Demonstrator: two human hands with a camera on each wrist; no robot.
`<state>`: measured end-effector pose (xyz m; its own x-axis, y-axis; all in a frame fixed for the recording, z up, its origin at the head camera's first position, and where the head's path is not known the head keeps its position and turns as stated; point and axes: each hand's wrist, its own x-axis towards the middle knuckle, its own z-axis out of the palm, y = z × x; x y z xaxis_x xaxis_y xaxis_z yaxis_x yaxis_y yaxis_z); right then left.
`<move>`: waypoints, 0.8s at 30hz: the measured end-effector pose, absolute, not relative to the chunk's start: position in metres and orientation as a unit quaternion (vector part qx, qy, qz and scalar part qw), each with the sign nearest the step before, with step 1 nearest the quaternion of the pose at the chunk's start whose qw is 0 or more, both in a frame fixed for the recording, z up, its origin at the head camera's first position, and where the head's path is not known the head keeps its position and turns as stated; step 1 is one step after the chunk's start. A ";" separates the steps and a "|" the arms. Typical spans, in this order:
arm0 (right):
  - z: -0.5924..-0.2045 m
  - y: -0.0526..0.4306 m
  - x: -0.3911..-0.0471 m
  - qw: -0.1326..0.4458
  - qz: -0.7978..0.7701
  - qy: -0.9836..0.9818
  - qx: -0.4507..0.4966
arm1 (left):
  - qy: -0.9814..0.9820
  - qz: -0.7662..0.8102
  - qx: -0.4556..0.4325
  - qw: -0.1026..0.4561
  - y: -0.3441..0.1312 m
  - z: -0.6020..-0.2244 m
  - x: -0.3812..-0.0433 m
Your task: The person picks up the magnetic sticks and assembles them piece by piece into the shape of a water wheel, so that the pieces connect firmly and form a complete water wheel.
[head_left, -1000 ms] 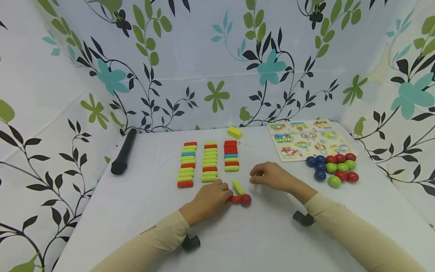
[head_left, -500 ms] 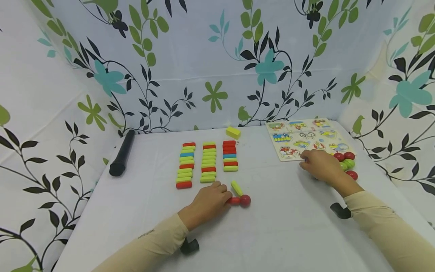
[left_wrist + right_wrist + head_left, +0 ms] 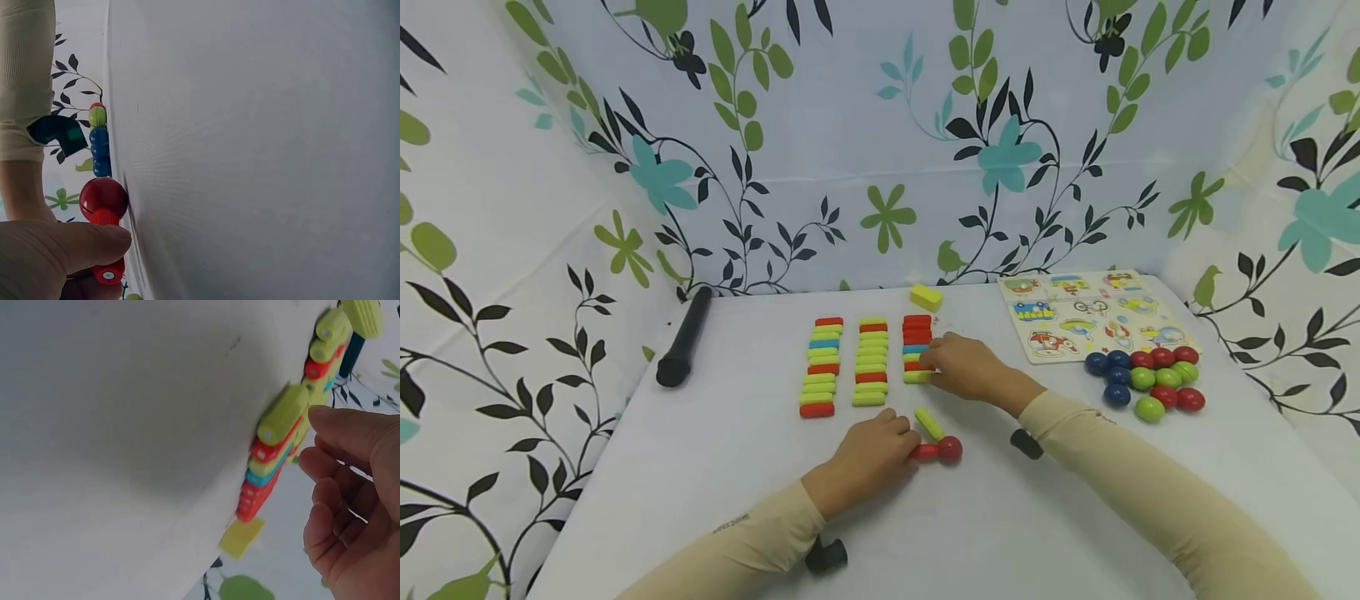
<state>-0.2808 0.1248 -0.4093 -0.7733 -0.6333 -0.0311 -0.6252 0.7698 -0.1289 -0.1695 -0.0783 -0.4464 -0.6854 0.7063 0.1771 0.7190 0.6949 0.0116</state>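
Observation:
My left hand (image 3: 868, 458) pinches a short red stick (image 3: 924, 452) between thumb and fingers, near the middle of the table. A red ball (image 3: 103, 197) sits against the stick's far end. Beside the ball lies a loose yellow-green stick (image 3: 929, 423), slanted. My right hand (image 3: 973, 367) is at the near end of the rightmost column of sticks and partly covers it. In the right wrist view, its thumb and fingers are bent and apart, close to the nearest yellow-green stick (image 3: 282, 419); no stick shows gripped between them.
Two more columns of coloured sticks, a middle one (image 3: 872, 358) and a left one (image 3: 822, 367), lie alongside. Red, green and blue balls (image 3: 1142, 379) cluster at right before a picture board (image 3: 1086, 312). A yellow block (image 3: 926, 297) and black microphone (image 3: 685, 337) lie further back.
My right hand went from the space near the loose stick to the balls at right, then back left to the rightmost stick column. My left hand keeps holding the red stick in place.

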 end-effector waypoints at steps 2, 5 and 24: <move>-0.413 0.116 -0.282 0.039 -0.036 0.940 -0.336 | -0.917 -0.039 -0.390 0.081 -0.077 -0.448 -0.169; -0.416 0.109 -0.282 0.042 -0.016 0.944 -0.326 | -0.915 -0.032 -0.393 0.086 -0.075 -0.447 -0.168; -0.425 0.109 -0.279 0.141 -0.091 0.958 -0.234 | -0.918 -0.047 -0.386 0.075 -0.081 -0.445 -0.165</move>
